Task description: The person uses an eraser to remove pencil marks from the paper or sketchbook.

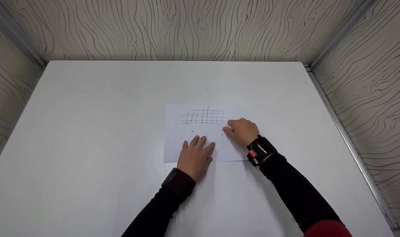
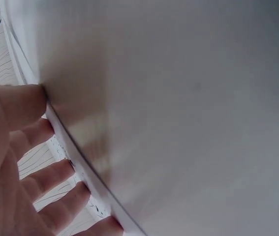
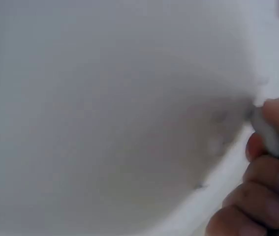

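The fingers [image 1: 200, 142] of the left hand [image 1: 196, 157] are lying straight and slightly spread, pressing flat on the lower middle of a sheet of paper [image 1: 176, 138]. In the left wrist view those same fingers [image 2: 50, 179] are fanning out along the paper's edge, tips touching it. The fingers [image 1: 231, 126] of the right hand [image 1: 242, 131] are curling inward near the paper's right side, just below the end of a pencilled grid [image 1: 204, 116]. The right wrist view is blurred, but there the curled fingers [image 3: 257, 196] are seeming to pinch a small pale grey object [image 3: 267, 130] between thumb and fingertips; I cannot tell what it is.

The paper is lying flat on the white counter [image 1: 88, 131], about at its centre and a little toward the person. The grid is sitting in the paper's upper half, and a few small dark specks [image 1: 195, 132] are scattered across the sheet below it, between the two hands.

Both arms are wearing black sleeves [image 1: 295, 191]. A black band [image 1: 179, 180] is circling the left wrist, and a black strap with a red patch [image 1: 256, 152] is wrapping the right wrist.

Panels with a wavy wood-grain pattern [image 1: 186, 29] are enclosing the counter at the back and on both sides.
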The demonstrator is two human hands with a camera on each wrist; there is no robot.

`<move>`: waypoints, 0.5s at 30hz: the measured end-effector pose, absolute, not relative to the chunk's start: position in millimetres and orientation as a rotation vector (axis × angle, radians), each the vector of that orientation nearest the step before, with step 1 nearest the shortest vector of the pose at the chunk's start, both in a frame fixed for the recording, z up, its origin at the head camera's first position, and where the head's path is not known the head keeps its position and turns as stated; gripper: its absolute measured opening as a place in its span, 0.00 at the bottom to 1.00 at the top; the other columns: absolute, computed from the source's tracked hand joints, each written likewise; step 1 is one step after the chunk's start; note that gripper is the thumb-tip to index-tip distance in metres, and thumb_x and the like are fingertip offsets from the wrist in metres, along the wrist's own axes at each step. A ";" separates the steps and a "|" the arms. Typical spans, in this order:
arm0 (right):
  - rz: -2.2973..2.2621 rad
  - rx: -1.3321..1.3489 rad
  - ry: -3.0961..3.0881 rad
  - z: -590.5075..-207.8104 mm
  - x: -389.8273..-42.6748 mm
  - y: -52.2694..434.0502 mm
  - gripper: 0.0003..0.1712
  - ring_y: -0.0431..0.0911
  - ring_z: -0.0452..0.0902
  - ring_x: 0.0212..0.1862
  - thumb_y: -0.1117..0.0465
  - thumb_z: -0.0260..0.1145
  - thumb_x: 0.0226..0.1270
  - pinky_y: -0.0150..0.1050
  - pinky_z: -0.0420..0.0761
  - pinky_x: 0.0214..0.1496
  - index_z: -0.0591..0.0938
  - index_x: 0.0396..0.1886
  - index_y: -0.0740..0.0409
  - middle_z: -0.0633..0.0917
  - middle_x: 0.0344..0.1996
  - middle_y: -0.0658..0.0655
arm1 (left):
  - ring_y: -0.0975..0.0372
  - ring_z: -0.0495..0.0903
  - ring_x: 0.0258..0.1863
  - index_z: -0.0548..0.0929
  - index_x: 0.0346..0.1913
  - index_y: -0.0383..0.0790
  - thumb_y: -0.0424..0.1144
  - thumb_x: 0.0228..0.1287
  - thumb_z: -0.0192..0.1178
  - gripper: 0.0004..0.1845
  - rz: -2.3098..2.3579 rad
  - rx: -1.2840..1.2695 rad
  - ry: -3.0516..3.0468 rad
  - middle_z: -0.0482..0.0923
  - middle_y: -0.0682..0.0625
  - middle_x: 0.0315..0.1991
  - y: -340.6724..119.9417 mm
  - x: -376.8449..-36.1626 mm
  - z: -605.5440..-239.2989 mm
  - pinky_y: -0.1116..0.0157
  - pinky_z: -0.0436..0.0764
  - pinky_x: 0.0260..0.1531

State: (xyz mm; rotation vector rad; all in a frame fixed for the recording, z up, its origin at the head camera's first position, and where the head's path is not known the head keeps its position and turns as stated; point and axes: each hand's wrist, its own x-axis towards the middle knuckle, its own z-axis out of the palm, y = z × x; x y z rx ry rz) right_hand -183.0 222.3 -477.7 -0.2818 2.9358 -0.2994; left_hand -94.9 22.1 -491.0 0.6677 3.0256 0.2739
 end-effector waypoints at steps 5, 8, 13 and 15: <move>-0.352 -0.164 2.964 -483.0 -186.1 236.9 0.19 0.50 0.74 0.33 0.51 0.60 0.80 0.46 0.75 0.37 0.81 0.31 0.59 0.81 0.27 0.58 | 0.50 0.74 0.75 0.80 0.71 0.55 0.48 0.74 0.65 0.24 0.285 0.659 3.029 0.78 0.47 0.71 23.3 -94.8 -493.1 0.42 0.77 0.71; -0.269 -0.123 3.031 -481.6 -190.7 246.0 0.19 0.51 0.72 0.30 0.52 0.61 0.80 0.46 0.75 0.35 0.81 0.31 0.61 0.81 0.27 0.60 | 0.50 0.74 0.75 0.80 0.71 0.55 0.48 0.74 0.65 0.24 0.272 0.668 3.036 0.78 0.47 0.71 24.7 -95.5 -493.9 0.42 0.78 0.71; -0.175 -0.197 3.052 -485.4 -191.7 243.7 0.19 0.49 0.69 0.28 0.52 0.64 0.80 0.44 0.72 0.33 0.79 0.29 0.59 0.77 0.22 0.57 | 0.49 0.74 0.75 0.79 0.71 0.55 0.48 0.75 0.65 0.24 0.262 0.673 3.006 0.77 0.46 0.72 24.5 -93.5 -496.2 0.41 0.77 0.71; -0.211 -0.276 3.011 -486.9 -190.8 238.1 0.19 0.49 0.71 0.29 0.50 0.63 0.80 0.45 0.73 0.34 0.80 0.30 0.58 0.77 0.23 0.56 | 0.49 0.74 0.75 0.79 0.72 0.55 0.48 0.75 0.64 0.25 0.258 0.669 3.000 0.77 0.46 0.72 23.6 -93.5 -495.1 0.41 0.77 0.71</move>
